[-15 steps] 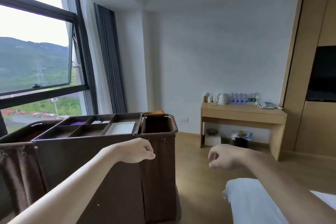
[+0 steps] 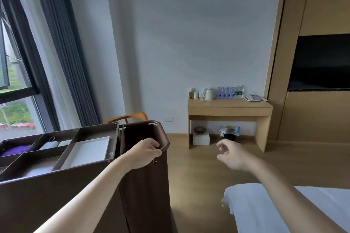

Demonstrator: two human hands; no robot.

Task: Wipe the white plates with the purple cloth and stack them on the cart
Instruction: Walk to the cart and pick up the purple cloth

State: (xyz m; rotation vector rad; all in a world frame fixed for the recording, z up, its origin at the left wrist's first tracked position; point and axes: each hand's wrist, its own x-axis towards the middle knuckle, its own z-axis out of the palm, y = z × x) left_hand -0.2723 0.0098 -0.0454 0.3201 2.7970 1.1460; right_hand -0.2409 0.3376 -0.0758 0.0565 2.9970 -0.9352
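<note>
Brown cart [image 2: 147, 195] rim in left hand [image 2: 144, 154], floor [image 2: 198, 166] beside

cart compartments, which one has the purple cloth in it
The far-left rear compartment of the dark brown cart holds the purple cloth; none of the other compartments shows anything purple.

Wooden desk [image 2: 230, 110] with kettle [image 2: 209, 93], bottles [image 2: 226, 92], phone [image 2: 252, 98]; dark curtain [image 2: 64, 53]; white bed [image 2: 265, 212]
</note>
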